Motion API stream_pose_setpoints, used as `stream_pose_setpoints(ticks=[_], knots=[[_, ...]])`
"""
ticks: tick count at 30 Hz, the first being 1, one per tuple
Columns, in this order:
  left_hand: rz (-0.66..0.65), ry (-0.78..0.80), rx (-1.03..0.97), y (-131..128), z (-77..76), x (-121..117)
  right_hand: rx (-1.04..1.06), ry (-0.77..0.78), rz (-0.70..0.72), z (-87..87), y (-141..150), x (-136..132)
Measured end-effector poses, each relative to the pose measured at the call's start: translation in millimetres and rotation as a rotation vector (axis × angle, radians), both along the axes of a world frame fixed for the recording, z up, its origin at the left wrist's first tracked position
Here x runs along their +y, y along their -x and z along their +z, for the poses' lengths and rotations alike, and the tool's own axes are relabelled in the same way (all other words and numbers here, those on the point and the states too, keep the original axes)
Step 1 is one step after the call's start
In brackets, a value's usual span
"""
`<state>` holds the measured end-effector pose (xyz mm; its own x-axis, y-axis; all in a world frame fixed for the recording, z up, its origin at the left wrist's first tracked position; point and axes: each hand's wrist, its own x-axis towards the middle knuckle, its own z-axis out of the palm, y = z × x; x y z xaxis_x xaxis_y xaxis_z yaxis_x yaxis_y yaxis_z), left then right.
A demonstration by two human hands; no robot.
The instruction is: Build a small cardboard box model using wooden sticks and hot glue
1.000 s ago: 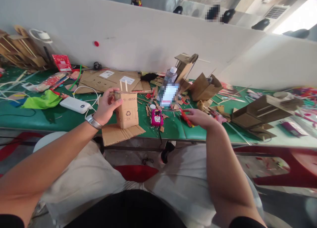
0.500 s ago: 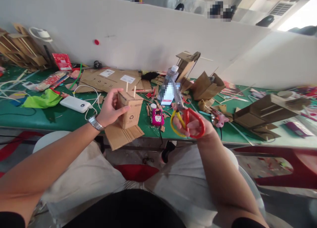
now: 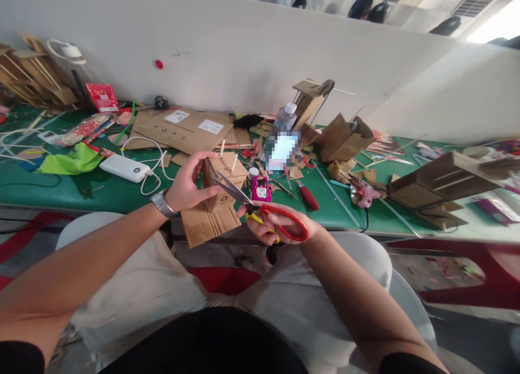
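Observation:
My left hand [image 3: 190, 184] grips a small cardboard box [image 3: 233, 173] by its left side, thumb across the front. Two thin wooden sticks poke up from the box's top. Beneath it, a piece of cardboard [image 3: 209, 225] juts over the table's front edge. In my right hand [image 3: 292, 222] is a pair of scissors [image 3: 290, 225] with one red and one yellow handle. Their blades point up and left across the front of the box, near my left thumb. Whether the blades touch the cardboard I cannot tell.
Behind the box lies a flat cardboard sheet [image 3: 182, 130]. A white power bank [image 3: 125, 168] with a cable sits left. Right of the box are a pink gadget [image 3: 260, 189], a red-handled tool [image 3: 309, 195], a bottle [image 3: 285, 119], a lit phone [image 3: 282, 150] and cardboard constructions [image 3: 442, 184].
My right hand has brought the scissors left and down to the box, their blades now across its front. The box has turned and shifted slightly right in my left hand.

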<state>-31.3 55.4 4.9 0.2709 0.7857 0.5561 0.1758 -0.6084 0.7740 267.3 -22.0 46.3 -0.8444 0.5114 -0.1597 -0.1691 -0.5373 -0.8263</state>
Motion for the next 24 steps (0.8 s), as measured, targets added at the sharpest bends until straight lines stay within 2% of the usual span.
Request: stream_pose_setpoints(ticks=[4, 10, 18, 24], knots=[[-0.053, 0.0, 0.017, -3.0, -0.9, -2.2, 0.0, 0.062, -0.019, -6.4, 1.1, 1.3], [-0.042, -0.023, 0.029, -4.3, -0.7, -3.2, -0.001, 0.062, -0.014, -9.2, 2.3, 2.1], [-0.035, -0.013, 0.028, -3.8, -1.7, -3.2, 0.04, 0.081, -0.022, -8.1, 3.7, 3.2], [-0.046, -0.067, 0.038, -3.8, -5.3, -0.9, 0.045, 0.098, -0.032, -7.3, 3.5, 2.6]])
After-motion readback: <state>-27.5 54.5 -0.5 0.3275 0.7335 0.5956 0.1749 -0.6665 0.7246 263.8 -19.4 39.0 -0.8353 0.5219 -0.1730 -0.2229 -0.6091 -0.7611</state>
